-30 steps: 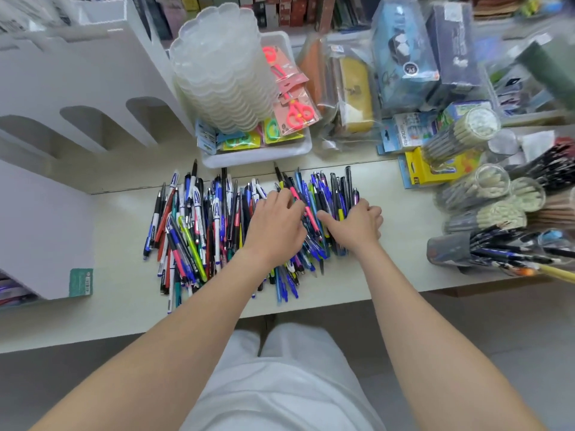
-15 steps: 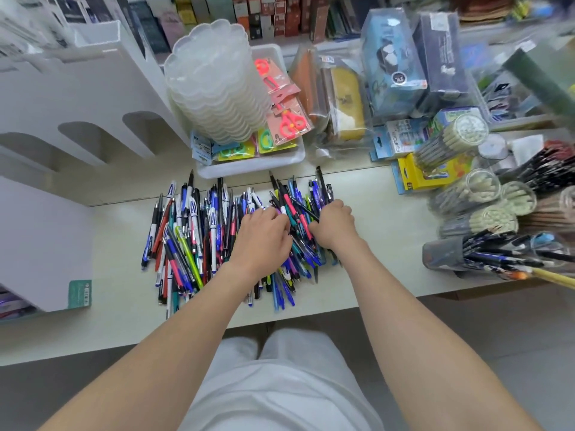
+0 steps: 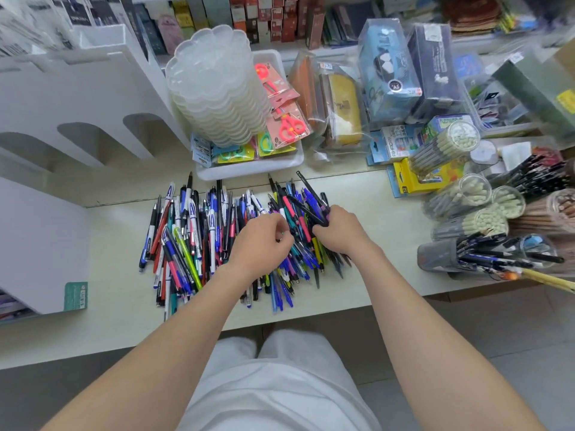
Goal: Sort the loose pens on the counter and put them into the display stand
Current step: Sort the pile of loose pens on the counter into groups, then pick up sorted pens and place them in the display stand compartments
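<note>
Pens (image 3: 199, 237) on the tabletop (image 3: 373, 219) — sorting barely begun.
Your right hand (image 3: 340, 233) grips a dark bundle; left hand (image 3: 264, 244) curled in the heap, hold unclear; none visible in the display stand (image 3: 93, 88).

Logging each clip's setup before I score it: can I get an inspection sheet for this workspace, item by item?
Surface: pale counter, crowded along the back and right.
Job's things: loose pens heaped mid-counter, mixed colours; white display stand at left, with arched slots.
Clutter: stack of clear trays and packed scissors in a white bin; pencil cases behind; tubs of pens lying at right.
Hands: left hand has its fingers curled into the pile, hold unclear; right hand grips a few dark pens.
Cables: nothing seen.
Surroundings: shop shelves of boxed goods behind; grey floor below.
</note>
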The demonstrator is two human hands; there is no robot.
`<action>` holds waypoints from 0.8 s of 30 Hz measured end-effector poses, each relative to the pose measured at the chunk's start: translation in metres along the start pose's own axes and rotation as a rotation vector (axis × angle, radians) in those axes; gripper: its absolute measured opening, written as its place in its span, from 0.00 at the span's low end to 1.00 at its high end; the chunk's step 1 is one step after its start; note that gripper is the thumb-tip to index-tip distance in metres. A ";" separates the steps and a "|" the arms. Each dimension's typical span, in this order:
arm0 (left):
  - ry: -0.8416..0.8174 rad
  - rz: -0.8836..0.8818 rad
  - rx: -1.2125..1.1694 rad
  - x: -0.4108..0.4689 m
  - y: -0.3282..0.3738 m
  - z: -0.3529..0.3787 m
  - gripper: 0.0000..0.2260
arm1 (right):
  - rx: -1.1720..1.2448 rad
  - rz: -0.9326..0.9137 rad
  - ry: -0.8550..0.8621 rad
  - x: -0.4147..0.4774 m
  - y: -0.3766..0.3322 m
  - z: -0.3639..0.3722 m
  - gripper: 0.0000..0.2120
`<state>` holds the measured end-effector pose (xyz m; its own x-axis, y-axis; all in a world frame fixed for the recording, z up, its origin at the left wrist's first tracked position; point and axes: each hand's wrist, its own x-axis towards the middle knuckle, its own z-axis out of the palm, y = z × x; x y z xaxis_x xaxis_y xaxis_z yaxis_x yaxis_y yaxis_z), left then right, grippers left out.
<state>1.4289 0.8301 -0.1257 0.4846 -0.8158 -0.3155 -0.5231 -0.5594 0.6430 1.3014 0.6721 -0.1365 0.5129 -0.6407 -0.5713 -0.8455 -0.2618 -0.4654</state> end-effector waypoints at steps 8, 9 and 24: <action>0.245 -0.531 -0.963 0.020 0.028 -0.015 0.25 | -0.145 -0.285 0.043 -0.027 -0.022 0.004 0.13; 0.258 -0.581 -1.085 0.026 0.028 -0.019 0.27 | -0.126 -0.318 0.015 -0.030 -0.023 0.003 0.13; -0.069 -0.250 -0.857 0.007 0.017 -0.053 0.18 | -0.042 -0.390 -0.077 -0.025 -0.052 0.012 0.09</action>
<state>1.4601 0.8229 -0.0801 0.4567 -0.7071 -0.5398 0.3093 -0.4427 0.8416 1.3341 0.7105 -0.1058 0.8051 -0.4315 -0.4069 -0.5893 -0.5051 -0.6305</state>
